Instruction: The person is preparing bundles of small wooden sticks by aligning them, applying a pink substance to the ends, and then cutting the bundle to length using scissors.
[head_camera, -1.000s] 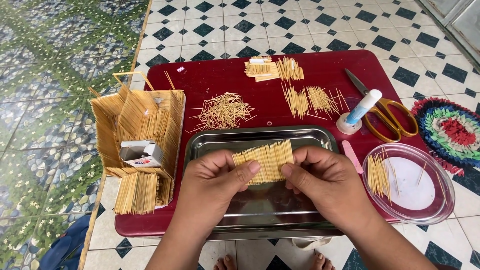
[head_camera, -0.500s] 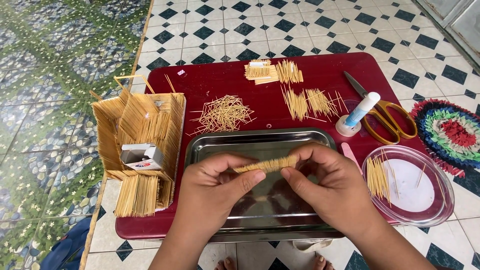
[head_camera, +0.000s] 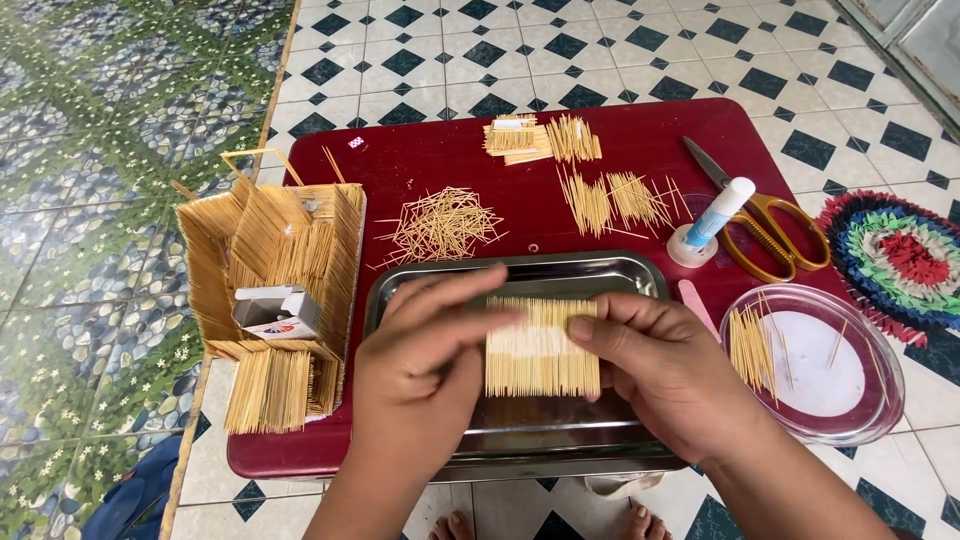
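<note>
A flat panel of toothpicks glued side by side (head_camera: 540, 347) lies face up over a steel tray (head_camera: 560, 275). My left hand (head_camera: 420, 375) rests on its left edge with the fingers stretched across the top. My right hand (head_camera: 665, 370) pinches its right edge between thumb and fingers. Both hands hold the panel just above the tray's floor.
The tray sits on a low red table (head_camera: 420, 160). A toothpick-built box (head_camera: 270, 270) holds a small carton at left. Loose toothpick piles (head_camera: 440, 225), a glue bottle (head_camera: 715, 220), yellow-handled scissors (head_camera: 765, 225) and a clear lid with toothpicks (head_camera: 815, 365) lie around. A round rug (head_camera: 895, 255) is at right.
The panel was tipped edge-on half a second ago; it has been turned flat again, and my left fingers now spread over its top.
</note>
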